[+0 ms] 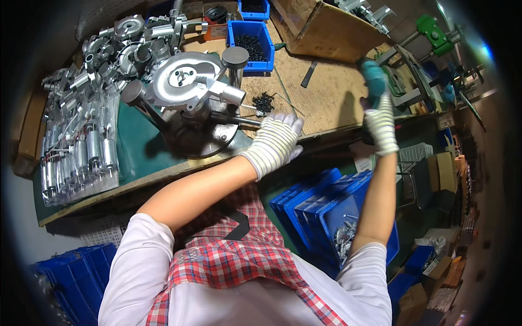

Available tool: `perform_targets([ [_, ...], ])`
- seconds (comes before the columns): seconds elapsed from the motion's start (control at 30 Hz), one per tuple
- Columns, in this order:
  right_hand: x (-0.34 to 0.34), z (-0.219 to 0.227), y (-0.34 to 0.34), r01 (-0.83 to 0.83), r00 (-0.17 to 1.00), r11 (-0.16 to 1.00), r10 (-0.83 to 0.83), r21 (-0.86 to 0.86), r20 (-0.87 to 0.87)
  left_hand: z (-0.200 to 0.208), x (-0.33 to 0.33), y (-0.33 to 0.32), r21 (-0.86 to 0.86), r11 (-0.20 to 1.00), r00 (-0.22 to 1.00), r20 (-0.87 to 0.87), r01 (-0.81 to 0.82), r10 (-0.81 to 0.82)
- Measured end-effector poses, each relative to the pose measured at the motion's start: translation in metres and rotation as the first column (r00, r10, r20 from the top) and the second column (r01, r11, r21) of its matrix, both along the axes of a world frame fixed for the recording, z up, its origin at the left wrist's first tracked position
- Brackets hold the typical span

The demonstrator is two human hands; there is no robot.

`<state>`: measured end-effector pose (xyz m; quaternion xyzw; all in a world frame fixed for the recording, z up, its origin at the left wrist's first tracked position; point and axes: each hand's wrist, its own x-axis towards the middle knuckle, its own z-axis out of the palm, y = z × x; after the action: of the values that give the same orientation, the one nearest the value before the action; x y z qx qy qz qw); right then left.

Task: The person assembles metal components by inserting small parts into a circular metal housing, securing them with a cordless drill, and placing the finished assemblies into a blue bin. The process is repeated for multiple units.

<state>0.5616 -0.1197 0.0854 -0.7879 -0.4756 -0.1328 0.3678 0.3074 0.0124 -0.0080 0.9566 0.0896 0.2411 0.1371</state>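
Note:
My left hand (274, 142), in a striped knit glove, is closed over the end of a metal lever (235, 119) that sticks out from a round fixture. Its palm side is hidden. On the fixture sits a silver die-cast motor housing (182, 80) with a round plate and a short tube, between two upright posts with round caps (235, 57). My right hand (382, 124), gloved alike, grips a teal and black power screwdriver (374, 80), held up over the right part of the bench. A small heap of black screws (263, 103) lies beyond my left hand.
Silver castings (130, 54) pile up at the far left, with bagged cylindrical motors (89, 146) in front. A blue bin of black screws (251, 46) and a cardboard box (326, 32) stand behind. Blue crates (321, 209) sit below the bench edge. A green machine (433, 35) stands right.

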Motion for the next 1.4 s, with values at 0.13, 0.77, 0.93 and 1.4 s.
perform_targets([
  [0.13, -0.002, -0.042, 0.036, 0.521, 0.830, 0.695, -0.275, -0.497, 0.485, 0.010, 0.000, -0.006, 0.081, 0.997, 0.990, -0.139, -0.013, 0.024],
  [0.77, -0.090, -0.044, 0.067, 0.259, 0.868, 0.960, -0.183, -0.107, 0.462, 0.033, -0.230, 0.009, -0.044, 0.992, 0.885, -0.459, -0.115, 0.082],
  [0.93, -0.246, 0.019, 0.080, -0.367, 0.858, 0.930, 0.327, -0.026, -0.397, 0.032, -0.192, 0.049, -0.198, 0.780, 0.797, -0.011, -0.594, 0.604],
  [1.4, -0.338, -0.010, 0.067, -0.653, 0.704, 0.747, 0.659, 0.125, -0.263, -0.044, -0.123, 0.139, 0.174, 0.829, 0.827, -0.102, -0.532, 0.552],
])
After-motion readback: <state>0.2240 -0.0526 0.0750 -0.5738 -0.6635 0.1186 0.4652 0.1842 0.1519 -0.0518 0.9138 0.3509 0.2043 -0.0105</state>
